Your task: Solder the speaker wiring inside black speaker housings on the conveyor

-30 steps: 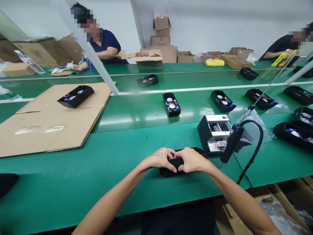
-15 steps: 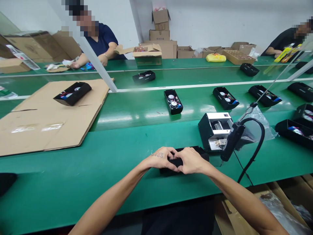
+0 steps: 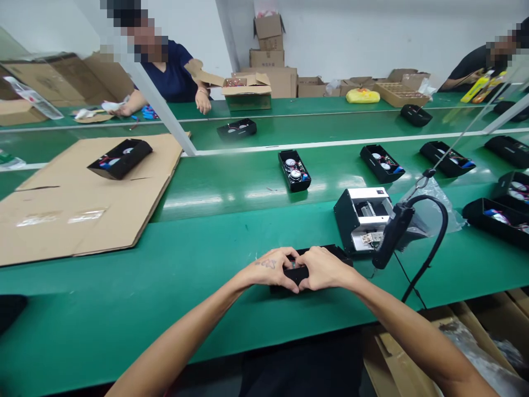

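Note:
Both my hands rest on a black oblong case [image 3: 330, 252] lying on the green bench near its front edge. My left hand [image 3: 270, 268] is curled over the case's left part, fingers pressed onto its top. My right hand [image 3: 324, 268] is curled beside it, fingertips meeting the left hand's over the case's middle. Most of the case is hidden under my hands. A black hanging power tool [image 3: 390, 236] with a looping cable dangles just right of my right hand.
A silver-and-black box device [image 3: 361, 218] stands behind the case. Several open black cases [image 3: 294, 171] with round parts lie on the conveyor belt [image 3: 248, 187]. A big cardboard sheet [image 3: 82, 198] covers the left. Two other people work at the far side.
My hands have stayed on the black case, fingers shifting slightly. The person at the far left has reached a hand out toward the open carton.

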A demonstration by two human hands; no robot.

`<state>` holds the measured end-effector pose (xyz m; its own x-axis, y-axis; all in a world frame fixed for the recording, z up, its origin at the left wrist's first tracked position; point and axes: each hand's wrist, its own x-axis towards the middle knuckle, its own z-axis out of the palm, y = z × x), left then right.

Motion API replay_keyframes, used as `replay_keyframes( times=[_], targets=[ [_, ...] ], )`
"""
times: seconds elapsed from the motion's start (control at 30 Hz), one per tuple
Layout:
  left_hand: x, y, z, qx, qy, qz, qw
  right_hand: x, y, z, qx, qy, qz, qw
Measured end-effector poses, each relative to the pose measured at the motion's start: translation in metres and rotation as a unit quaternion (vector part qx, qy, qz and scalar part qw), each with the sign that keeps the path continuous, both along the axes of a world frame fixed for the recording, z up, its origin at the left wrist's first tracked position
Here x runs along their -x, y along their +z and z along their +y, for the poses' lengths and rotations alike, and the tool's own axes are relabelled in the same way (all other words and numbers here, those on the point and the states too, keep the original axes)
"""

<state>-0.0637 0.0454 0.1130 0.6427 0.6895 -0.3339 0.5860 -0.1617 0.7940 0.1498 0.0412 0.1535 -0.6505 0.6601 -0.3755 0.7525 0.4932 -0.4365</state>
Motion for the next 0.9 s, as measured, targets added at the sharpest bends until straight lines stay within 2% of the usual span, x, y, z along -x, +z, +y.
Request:
replay_keyframes(
  times=[0.5,0.73,0.9],
  targets=[
    [-0.003,0.003,0.008,0.012,-0.014,-0.029,0.999,0.005,-0.002,0.004,0.015,0.002,0.006,1.0],
    [-0.003,0.001,-0.002,-0.01,-0.02,-0.029,0.999,0.0,-0.009,-0.009,-0.029,0.034,0.003,0.999],
    [-0.002,0.001,-0.001,-0.009,-0.019,-0.024,0.999,0.0,-0.004,-0.007,-0.033,0.025,-0.003,0.999]
  ],
)
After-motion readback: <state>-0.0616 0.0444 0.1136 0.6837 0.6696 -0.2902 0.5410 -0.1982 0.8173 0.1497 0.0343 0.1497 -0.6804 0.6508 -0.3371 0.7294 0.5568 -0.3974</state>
